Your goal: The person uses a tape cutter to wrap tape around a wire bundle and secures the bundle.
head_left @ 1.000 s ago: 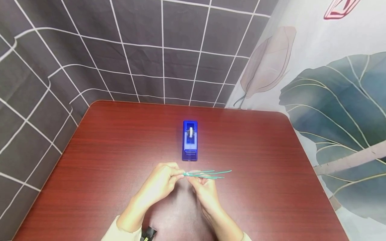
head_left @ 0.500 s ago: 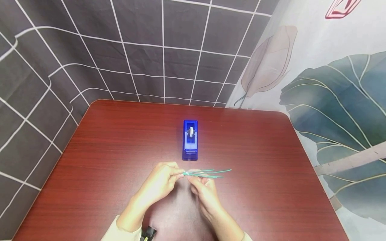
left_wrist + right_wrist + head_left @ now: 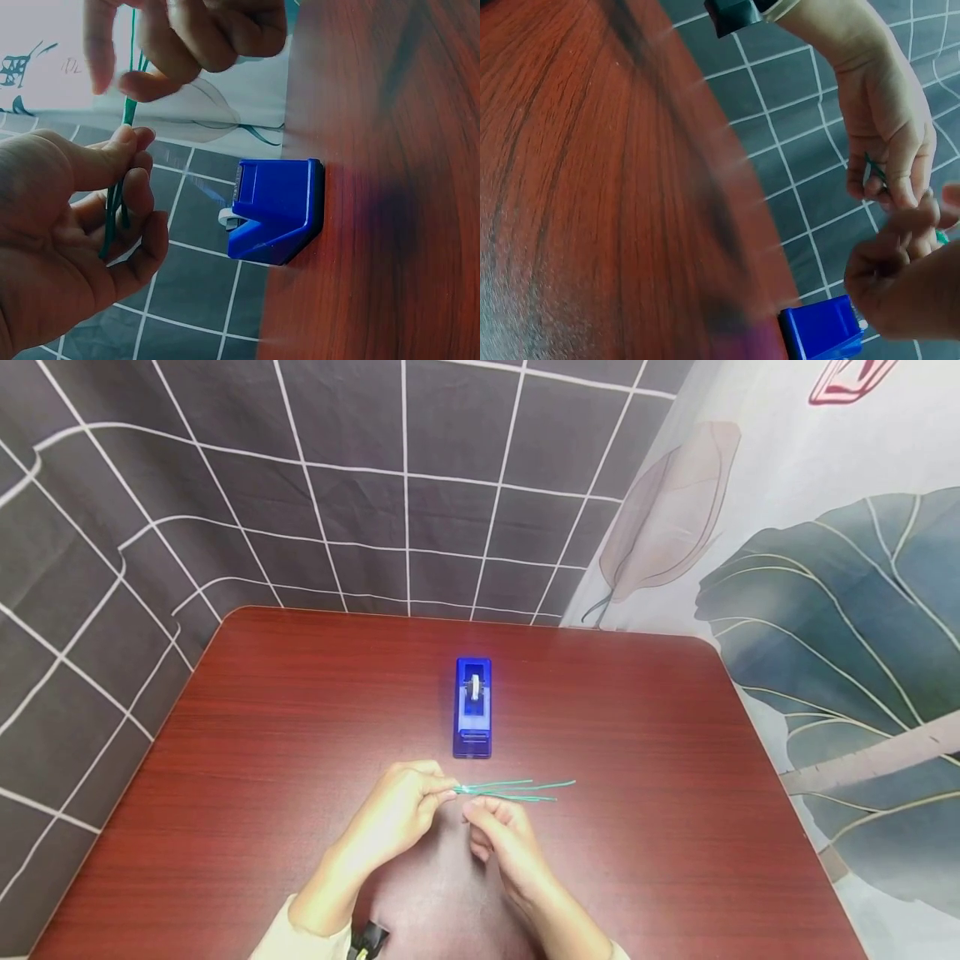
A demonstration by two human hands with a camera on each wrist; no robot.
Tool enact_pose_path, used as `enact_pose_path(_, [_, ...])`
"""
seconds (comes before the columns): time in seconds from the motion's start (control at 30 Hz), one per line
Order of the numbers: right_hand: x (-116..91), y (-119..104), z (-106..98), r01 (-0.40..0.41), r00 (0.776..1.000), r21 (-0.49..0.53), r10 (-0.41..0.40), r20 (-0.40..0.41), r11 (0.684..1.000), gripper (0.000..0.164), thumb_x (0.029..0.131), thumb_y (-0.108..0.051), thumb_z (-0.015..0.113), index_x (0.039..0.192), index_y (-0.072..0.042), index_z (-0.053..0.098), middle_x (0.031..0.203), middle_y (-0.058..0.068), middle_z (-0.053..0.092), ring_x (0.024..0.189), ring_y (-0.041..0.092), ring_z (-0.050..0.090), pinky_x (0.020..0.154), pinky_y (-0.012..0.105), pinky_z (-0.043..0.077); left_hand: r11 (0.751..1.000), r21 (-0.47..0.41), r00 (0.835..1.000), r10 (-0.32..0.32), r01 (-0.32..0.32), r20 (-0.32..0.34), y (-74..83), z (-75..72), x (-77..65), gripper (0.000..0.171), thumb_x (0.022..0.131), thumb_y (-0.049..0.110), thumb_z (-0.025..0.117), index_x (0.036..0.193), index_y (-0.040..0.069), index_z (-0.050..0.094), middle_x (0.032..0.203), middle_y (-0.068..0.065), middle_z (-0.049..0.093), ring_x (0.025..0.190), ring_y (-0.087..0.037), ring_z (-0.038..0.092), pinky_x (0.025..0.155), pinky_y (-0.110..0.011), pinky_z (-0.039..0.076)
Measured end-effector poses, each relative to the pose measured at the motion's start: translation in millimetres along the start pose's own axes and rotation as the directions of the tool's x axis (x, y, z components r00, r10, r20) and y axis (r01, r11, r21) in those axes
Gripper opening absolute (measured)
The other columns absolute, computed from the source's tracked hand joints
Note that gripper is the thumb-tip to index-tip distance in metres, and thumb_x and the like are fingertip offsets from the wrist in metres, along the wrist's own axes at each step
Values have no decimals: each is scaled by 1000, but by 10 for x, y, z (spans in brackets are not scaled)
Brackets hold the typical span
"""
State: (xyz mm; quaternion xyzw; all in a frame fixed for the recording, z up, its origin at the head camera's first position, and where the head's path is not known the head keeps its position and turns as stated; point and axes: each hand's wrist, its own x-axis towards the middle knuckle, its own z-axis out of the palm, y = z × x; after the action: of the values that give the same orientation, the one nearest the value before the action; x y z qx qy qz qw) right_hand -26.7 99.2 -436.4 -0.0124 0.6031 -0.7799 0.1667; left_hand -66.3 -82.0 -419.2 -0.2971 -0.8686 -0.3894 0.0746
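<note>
My left hand (image 3: 401,806) pinches a bundle of thin green wires (image 3: 517,787) near one end, between thumb and fingertips. Their loose ends fan out to the right, and a shiny patch shows beside the pinch. In the left wrist view the wires (image 3: 129,111) stick out on both sides of the left thumb. My right hand (image 3: 506,839) is just below and right of the pinch, its fingers loosely bent. The left wrist view shows a gap between its thumb and finger, with no wire gripped there. A blue tape dispenser (image 3: 472,708) stands beyond both hands.
The reddish-brown wooden table (image 3: 637,760) extends around the hands. A dark gridded curtain (image 3: 360,510) hangs behind and to the left, and a leaf-patterned one (image 3: 825,610) at the right. A black object (image 3: 369,939) is at the left wrist.
My right thumb and fingers have come off the wires and moved slightly down, toward the body. The left hand keeps its pinch in place, and the tape dispenser has stayed put.
</note>
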Motion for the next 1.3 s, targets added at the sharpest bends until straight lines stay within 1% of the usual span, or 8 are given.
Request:
enact_pose_path(0.17, [-33,-27,-26,160,963,-103,-133,233,982,22,99,-5,52,88,14,58,54,8,45,53,5,51,54,20,46,1000,17,1000,-6,6,0,8,-5,5,12,86,1,76,95,7,81,72,8,59,63,-2,46,58,-19,45])
enact_pose_path(0.33, [-20,-182,-39,421,884,-225,-342,318,879,12,98,4,53,91,5,63,64,20,59,59,14,63,58,29,55,1000,13,1000,-16,16,-2,19,-1,11,12,86,1,76,96,5,81,73,7,61,64,-2,48,59,-20,46])
enact_pose_path(0.43, [14,-317,-54,558,828,-362,-472,303,747,10,94,4,60,93,-3,68,72,10,68,66,17,67,64,30,57,1000,10,1000,-19,19,-9,20,7,15,12,85,-1,76,96,4,81,73,7,63,64,-2,49,59,-20,47])
enact_pose_path(0.6, [126,-500,-127,669,704,-601,-633,322,438,12,89,0,71,99,-5,73,88,2,73,81,13,70,74,26,58,1000,22,1000,-7,7,-14,17,6,17,15,85,-2,76,97,5,81,71,7,61,62,0,46,56,-19,44])
enact_pose_path(0.7, [186,-565,-186,677,668,-669,-638,382,309,15,89,-1,72,103,-4,72,95,4,72,89,16,71,80,26,58,999,36,1000,1,-1,-25,10,8,15,15,84,-1,77,96,6,81,70,7,61,61,-1,44,55,-18,43])
enact_pose_path(0.8, [206,-615,-223,640,698,-728,-582,417,246,14,90,-5,73,104,-4,72,99,3,71,93,15,69,85,26,56,999,42,999,12,-10,-41,1,14,13,13,83,-1,78,94,6,81,71,7,63,61,-1,46,55,-18,44])
enact_pose_path(1.1, [174,-647,-267,462,838,-884,-360,410,70,9,94,-13,70,101,-9,73,94,-1,72,85,15,68,76,37,57,998,52,996,33,-29,-80,-1,42,13,11,83,0,79,93,4,81,77,5,69,66,-4,58,61,-21,51])
enact_pose_path(1.3, [170,-617,-315,427,875,-902,-280,396,59,5,95,-17,70,92,-15,72,76,-9,61,67,7,57,59,32,52,998,57,992,40,-33,-119,2,57,8,10,82,0,80,91,6,81,78,4,71,68,-6,63,63,-23,54])
